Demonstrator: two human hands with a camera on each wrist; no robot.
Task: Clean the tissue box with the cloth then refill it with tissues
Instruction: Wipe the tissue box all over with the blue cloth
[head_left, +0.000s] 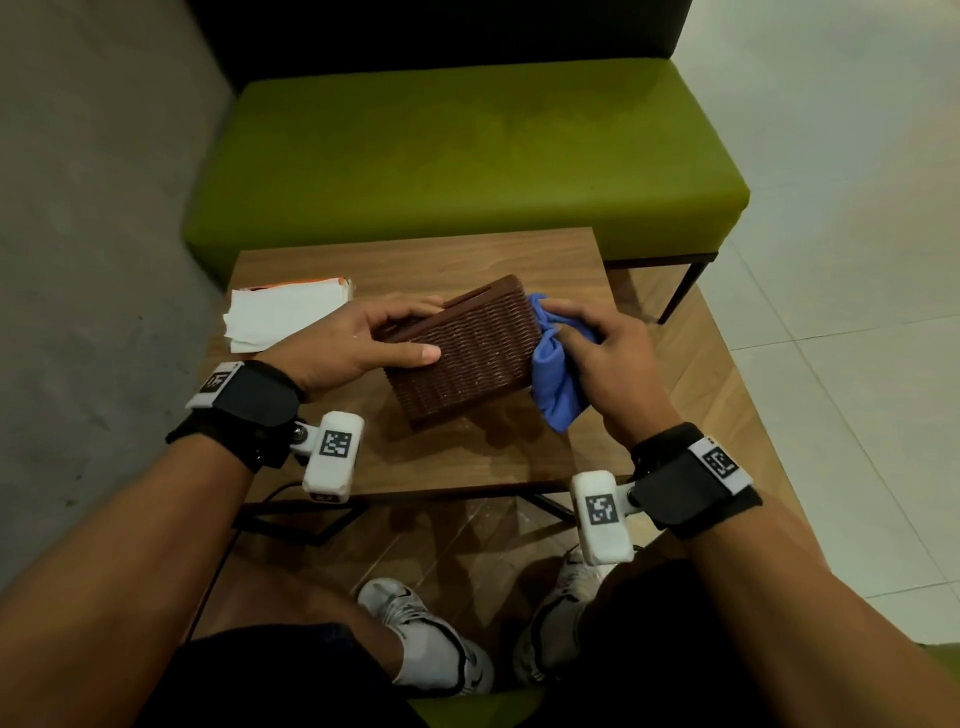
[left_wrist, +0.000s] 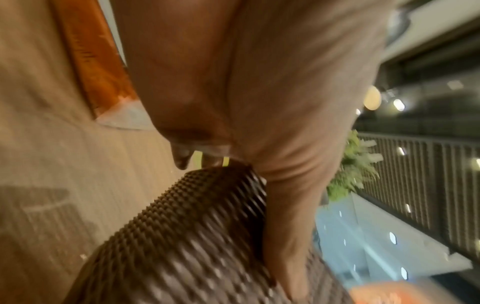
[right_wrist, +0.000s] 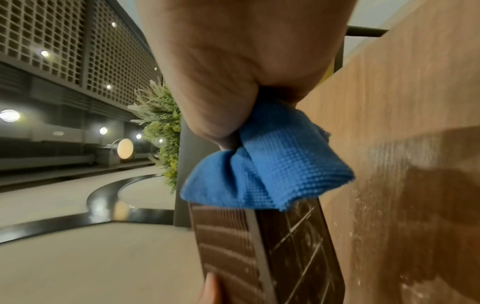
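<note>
Right hand (head_left: 605, 353) bunched around blue cloth (head_left: 558, 382), pressing it against end of brown woven tissue box (head_left: 467, 353). Left hand (head_left: 348, 343) grips box's other end, thumb on the side. Box tilted on table (head_left: 415, 254). Tissues (head_left: 280, 314) stacked far left, well apart.

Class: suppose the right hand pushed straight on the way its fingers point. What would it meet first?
The right hand already presses the blue cloth against the tissue box end, so probably the box, through the cloth.
</note>
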